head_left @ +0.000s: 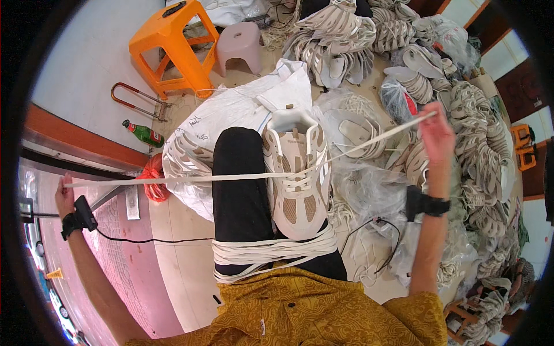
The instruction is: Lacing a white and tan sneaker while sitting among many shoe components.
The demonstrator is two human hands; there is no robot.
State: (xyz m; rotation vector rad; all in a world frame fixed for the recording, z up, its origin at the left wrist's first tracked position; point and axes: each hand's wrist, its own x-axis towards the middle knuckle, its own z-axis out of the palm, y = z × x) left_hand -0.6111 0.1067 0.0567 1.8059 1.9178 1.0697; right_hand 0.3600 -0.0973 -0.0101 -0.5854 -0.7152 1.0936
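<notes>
A beige and white sneaker [297, 202] rests on my right thigh, its toe toward me. Its shoelace [242, 177] runs through the lower eyelets, and both long ends stretch out to the sides. At the far left, my left hand [65, 196] is closed on one end. Raised at the right, my right hand [438, 135] pinches the other end; it is slightly blurred. Both lengths look taut. A bundle of loose cream laces [271, 254] lies across my lap over black trousers [238, 155].
A white woven sack [242, 98] with shoe uppers lies ahead. Beyond it stand an orange stool [173, 46] and a small mauve stool [239, 46]. A green bottle [143, 134] and red bag [153, 179] sit left. Piled shoe uppers [479, 150] and clear plastic [369, 190] cover the right.
</notes>
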